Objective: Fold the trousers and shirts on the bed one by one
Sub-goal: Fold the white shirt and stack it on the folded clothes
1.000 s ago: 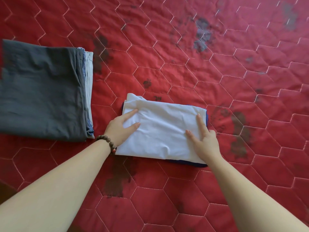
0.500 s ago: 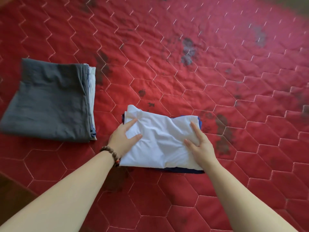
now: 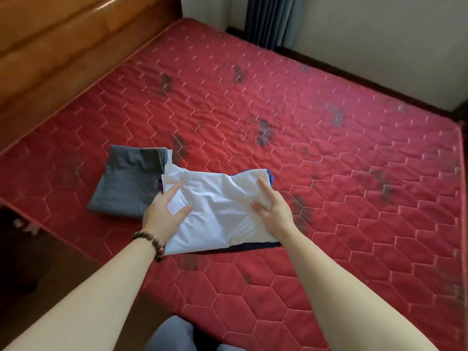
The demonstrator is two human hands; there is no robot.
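Broadly, we are looking down on a red quilted mattress [image 3: 329, 173] stitched in hexagons and blotched with dark marks. It is filling most of the view. A wooden headboard [image 3: 50, 54] is running along its edge at ten o'clock, a pale wall [image 3: 379, 46] and one grey curtain [image 3: 271, 19] are standing at twelve, and dark floor is showing past the near corner at eight o'clock.

From one to four o'clock the mattress is lying bare right out to its piped edge.

We are counting two piles. One folded grey pair of trousers [image 3: 126, 183] is resting at ten o'clock of centre. Overlapping its right edge, one folded white shirt [image 3: 217, 206] is sitting on something dark blue.

Our left hand [image 3: 164, 214], with a bead bracelet [image 3: 149, 243] at the wrist, is gripping the shirt's left edge, thumb on top. Our right hand [image 3: 273, 209] is gripping the right edge likewise.
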